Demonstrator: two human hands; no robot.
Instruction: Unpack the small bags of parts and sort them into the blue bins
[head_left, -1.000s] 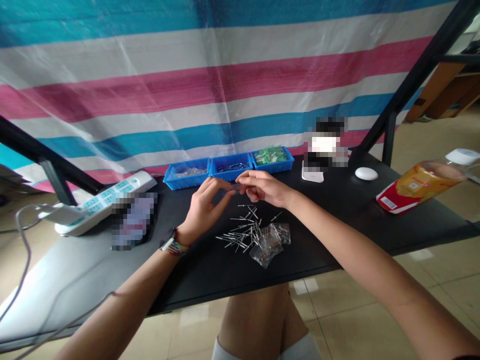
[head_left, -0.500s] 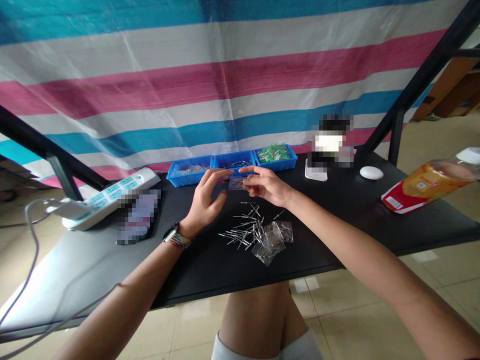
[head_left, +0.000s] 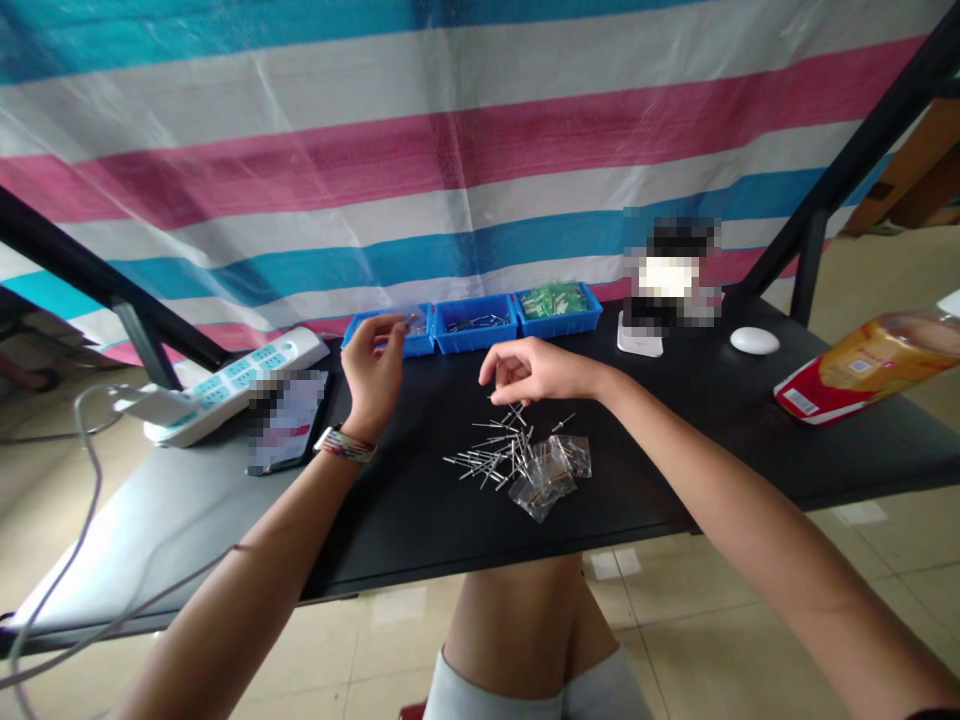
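My left hand (head_left: 373, 370) is over the left blue bin (head_left: 420, 343), its fingers bent towards the thumb. At its fingertips is a small clear plastic bag (head_left: 414, 322), partly hidden against the bin's contents. My right hand (head_left: 536, 370) hovers at the far edge of a loose pile of silver pop rivets (head_left: 491, 455). Its fingers are curled down in a pinch, and the end of one rivet (head_left: 492, 398) shows just below them; the fingers hide most of it. Several small clear bags with rivets inside (head_left: 551, 475) lie against the pile's right side.
The middle blue bin (head_left: 476, 340) holds rivets, the right one (head_left: 559, 320) green-and-white packets. A power strip (head_left: 240, 385) and a phone (head_left: 292, 425) lie left. A white charger base (head_left: 640, 342), a white oval object (head_left: 754, 341) and a tilted bottle (head_left: 862, 370) are right.
My left hand has moved left to the left bin, and the bag between my hands has left that spot. My right hand has drawn nearer the rivet pile and curled downward.
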